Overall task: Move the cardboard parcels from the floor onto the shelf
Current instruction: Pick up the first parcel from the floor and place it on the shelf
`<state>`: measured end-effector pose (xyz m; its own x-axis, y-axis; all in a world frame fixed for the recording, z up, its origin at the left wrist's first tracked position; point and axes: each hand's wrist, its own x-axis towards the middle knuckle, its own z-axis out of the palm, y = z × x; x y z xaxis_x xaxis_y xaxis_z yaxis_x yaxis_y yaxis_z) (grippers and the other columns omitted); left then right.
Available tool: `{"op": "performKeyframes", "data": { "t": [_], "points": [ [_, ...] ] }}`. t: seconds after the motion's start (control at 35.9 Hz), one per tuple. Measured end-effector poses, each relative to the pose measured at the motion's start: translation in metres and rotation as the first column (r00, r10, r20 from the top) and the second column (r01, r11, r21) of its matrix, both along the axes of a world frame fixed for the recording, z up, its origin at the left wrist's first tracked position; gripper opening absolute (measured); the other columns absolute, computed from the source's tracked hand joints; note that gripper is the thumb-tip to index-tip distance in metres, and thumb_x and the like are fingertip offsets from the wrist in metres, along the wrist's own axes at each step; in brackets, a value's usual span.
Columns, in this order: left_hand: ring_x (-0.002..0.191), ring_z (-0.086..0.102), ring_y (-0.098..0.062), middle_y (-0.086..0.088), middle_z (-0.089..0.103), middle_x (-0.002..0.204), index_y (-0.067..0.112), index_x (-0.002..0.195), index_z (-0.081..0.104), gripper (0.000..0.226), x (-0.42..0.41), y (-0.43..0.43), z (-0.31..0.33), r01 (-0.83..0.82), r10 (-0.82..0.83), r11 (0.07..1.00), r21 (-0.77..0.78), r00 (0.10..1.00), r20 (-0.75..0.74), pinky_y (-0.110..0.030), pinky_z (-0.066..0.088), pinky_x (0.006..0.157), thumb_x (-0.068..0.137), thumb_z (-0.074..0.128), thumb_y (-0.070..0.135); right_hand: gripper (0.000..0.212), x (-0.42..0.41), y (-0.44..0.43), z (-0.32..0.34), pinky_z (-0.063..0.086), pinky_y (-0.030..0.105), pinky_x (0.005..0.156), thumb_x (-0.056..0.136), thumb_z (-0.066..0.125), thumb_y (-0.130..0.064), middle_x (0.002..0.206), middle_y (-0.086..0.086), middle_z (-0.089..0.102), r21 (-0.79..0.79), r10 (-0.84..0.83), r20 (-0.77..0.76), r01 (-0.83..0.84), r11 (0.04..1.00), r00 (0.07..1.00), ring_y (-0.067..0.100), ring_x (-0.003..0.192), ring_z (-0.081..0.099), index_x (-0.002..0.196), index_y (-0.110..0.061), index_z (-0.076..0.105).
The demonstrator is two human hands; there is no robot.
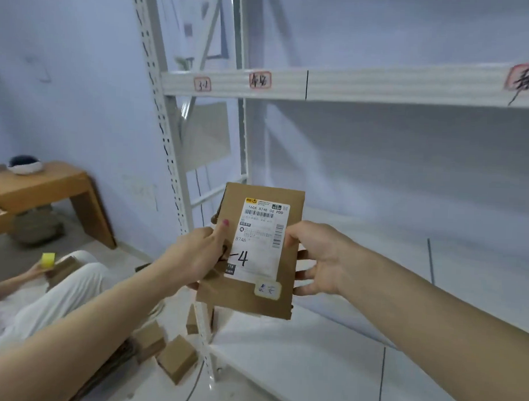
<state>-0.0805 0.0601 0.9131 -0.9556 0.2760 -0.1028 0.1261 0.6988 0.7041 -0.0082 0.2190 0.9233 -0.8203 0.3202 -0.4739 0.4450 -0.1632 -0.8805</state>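
Observation:
I hold a flat brown cardboard parcel [287, 297] upright in front of the white metal shelf [321, 85]. It carries a white shipping label with a barcode and a handwritten "-4". My left hand [195, 255] grips its left edge, one finger lying across the label. My right hand [321, 259] grips its right edge, thumb on the front and fingers behind. The parcel hovers above the white lower shelf board [311, 361]. Several small cardboard parcels [178, 357] lie on the floor by the shelf's front post.
Another person sits on the floor at the lower left, in white trousers [59, 292], holding a yellow block [48, 259]. A low wooden table [48, 186] with a dark bowl stands by the left wall. The shelf post [169, 155] rises just left of the parcel.

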Motion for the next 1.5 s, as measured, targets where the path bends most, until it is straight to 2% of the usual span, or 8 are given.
{"op": "performKeyframes", "data": {
  "t": [0.22,0.39,0.5,0.61,0.81,0.89,1.09,1.5],
  "points": [
    [0.09,0.066,-0.028,-0.013,0.07,0.104,0.005,0.11,0.066,0.07,0.026,-0.005,0.112,0.063,-0.058,0.997,0.032,0.989,-0.132,-0.039,0.06,0.07,0.097,0.021,0.058,0.036,0.032,-0.003,0.115,0.045,0.054,0.095,0.079,0.05,-0.007,0.105,0.013,0.06,0.084,-0.007,-0.105,0.016,0.996,0.994,0.039,0.103,0.059,0.114,-0.012,0.056],
    [0.094,0.065,-0.026,-0.006,0.069,0.107,0.016,0.111,0.065,0.064,0.046,-0.007,0.168,0.087,-0.072,0.994,0.065,0.977,-0.199,-0.038,0.061,0.066,0.096,0.02,0.059,0.027,0.057,-0.006,0.174,0.046,0.05,0.089,0.077,0.052,-0.008,0.094,0.012,0.061,0.113,0.004,-0.155,0.014,0.994,0.988,0.037,0.1,0.061,0.105,-0.009,0.053],
    [0.098,0.064,-0.027,-0.006,0.068,0.11,0.018,0.116,0.063,0.065,0.052,-0.009,0.19,0.075,-0.055,0.993,0.086,0.974,-0.218,-0.041,0.062,0.066,0.095,0.02,0.061,0.03,0.066,-0.005,0.199,0.05,0.043,0.069,0.075,0.054,-0.007,0.098,0.012,0.062,0.121,0.025,-0.178,-0.003,0.993,0.984,0.037,0.096,0.063,0.105,-0.01,0.054],
    [0.094,0.064,-0.024,-0.004,0.068,0.107,0.017,0.113,0.064,0.064,0.056,-0.008,0.208,0.067,-0.032,0.991,0.118,0.962,-0.271,-0.035,0.057,0.065,0.095,0.02,0.06,0.039,0.072,-0.002,0.217,0.05,0.045,0.077,0.074,0.055,-0.008,0.102,0.013,0.062,0.159,0.04,-0.209,-0.006,0.987,0.977,0.036,0.098,0.062,0.113,-0.01,0.054],
    [0.099,0.064,-0.027,-0.011,0.069,0.109,0.01,0.11,0.067,0.073,0.04,0.001,0.236,0.041,0.021,0.989,0.145,0.915,-0.403,-0.045,0.051,0.093,0.094,0.018,0.062,0.033,0.061,0.001,0.243,0.048,0.043,0.078,0.076,0.056,-0.014,0.112,0.009,0.065,0.258,0.044,-0.267,0.027,0.966,0.963,0.029,0.092,0.062,0.109,-0.015,0.053],
    [0.104,0.059,-0.025,-0.007,0.066,0.116,0.017,0.114,0.064,0.069,0.019,0.01,0.249,0.061,0.014,0.985,0.16,0.901,-0.433,-0.04,0.044,0.093,0.094,0.017,0.062,0.023,0.052,-0.001,0.253,0.044,0.044,0.086,0.08,0.055,-0.017,0.098,0.006,0.064,0.268,0.024,-0.315,0.064,0.961,0.949,0.024,0.082,0.06,0.103,-0.016,0.053],
    [0.107,0.05,-0.025,-0.008,0.055,0.122,0.012,0.131,0.054,0.063,-0.055,0.029,0.279,0.14,0.008,0.95,0.281,0.884,-0.468,-0.037,0.033,0.086,0.096,0.024,0.055,0.008,0.001,-0.011,0.274,0.035,0.026,0.047,0.088,0.051,-0.024,0.063,0.001,0.055,0.251,-0.097,-0.384,0.205,0.946,0.918,0.014,0.051,0.051,0.087,-0.016,0.05],
    [0.095,0.052,-0.024,-0.009,0.055,0.11,0.016,0.114,0.048,0.041,-0.207,0.092,0.296,0.299,-0.127,0.827,0.476,0.924,-0.36,-0.038,0.043,0.08,0.097,0.027,0.046,0.033,-0.138,0.017,0.3,0.032,0.022,0.048,0.098,0.037,-0.024,0.059,0.0,0.043,0.219,-0.314,-0.527,0.484,0.847,0.79,0.015,0.048,0.04,0.067,-0.015,0.038]
  ]
}}
